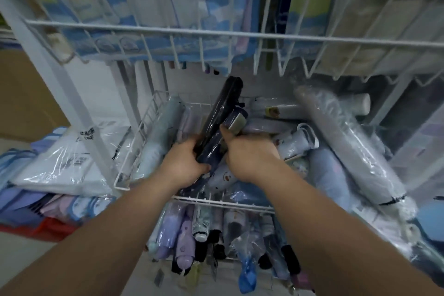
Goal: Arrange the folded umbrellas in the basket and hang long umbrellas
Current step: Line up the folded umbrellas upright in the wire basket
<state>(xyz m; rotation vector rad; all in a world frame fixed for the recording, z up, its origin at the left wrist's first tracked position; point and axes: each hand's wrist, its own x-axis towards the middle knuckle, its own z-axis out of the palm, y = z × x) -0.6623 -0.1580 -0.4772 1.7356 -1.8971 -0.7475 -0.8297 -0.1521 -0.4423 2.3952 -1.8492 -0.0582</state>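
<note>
I am working bare-handed: my left hand (185, 163) and my right hand (249, 154) are showing uncovered from the wrist down. My left forearm (101, 230) and my right forearm (336, 230) are likewise showing bare along all the length in view, looking broad near the lower edge and narrowing toward the wrists. The edges of my fingers (199, 168) are coming out slightly blurred.

Bagged white pkgs (64, 163) atop pastel stack (36, 206), red box (48, 227) below, left.

Folded umbrellas (346, 142) in wire basket (223, 204), upper rack (216, 34) above behind, wrapped packs (64, 166) left, perhaps another umbrella tier (185, 235) below
</note>
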